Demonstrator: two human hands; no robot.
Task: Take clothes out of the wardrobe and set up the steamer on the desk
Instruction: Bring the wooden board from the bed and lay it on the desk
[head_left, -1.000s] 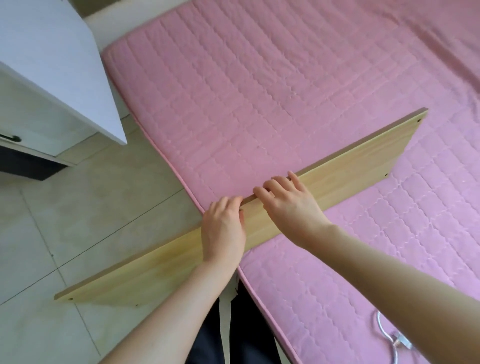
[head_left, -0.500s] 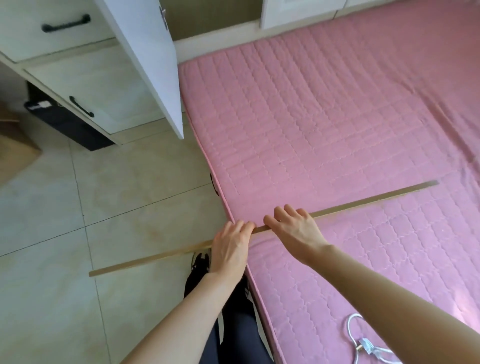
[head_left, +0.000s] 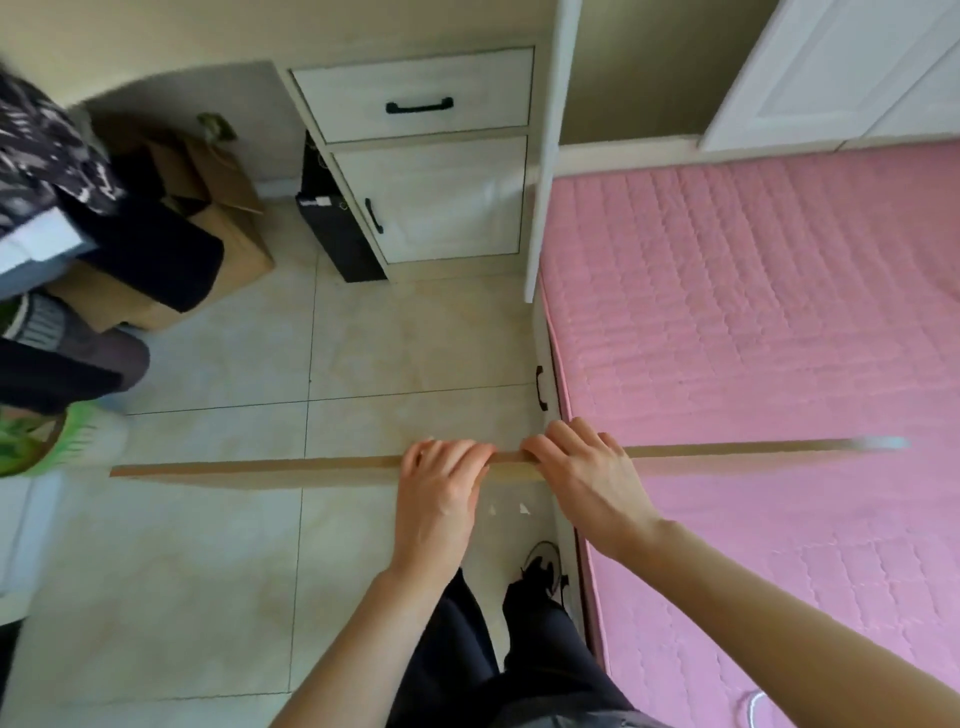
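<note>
A long light wooden board (head_left: 260, 470) is held edge-on in front of me, stretching from above the floor tiles on the left to over the pink mattress (head_left: 753, 312) on the right. My left hand (head_left: 441, 493) grips its top edge near the middle, fingers curled over it. My right hand (head_left: 582, 467) grips the same edge just to the right. The board's right end is blurred. No clothes from the wardrobe or steamer can be made out.
A white open wardrobe door (head_left: 550, 156) stands edge-on beside the bed. A white drawer cabinet (head_left: 426, 156) is behind it, a black box (head_left: 337, 234) next to it. Cardboard boxes (head_left: 223, 208), dark garments (head_left: 150, 254) and a green object (head_left: 47, 441) crowd the left. My legs are below.
The view has swung left and up, so cabinet, boxes and floor now show. The board, first seen flat-faced, is now edge-on and nearly level, shifted left off the mattress. Both hands keep their grip.
</note>
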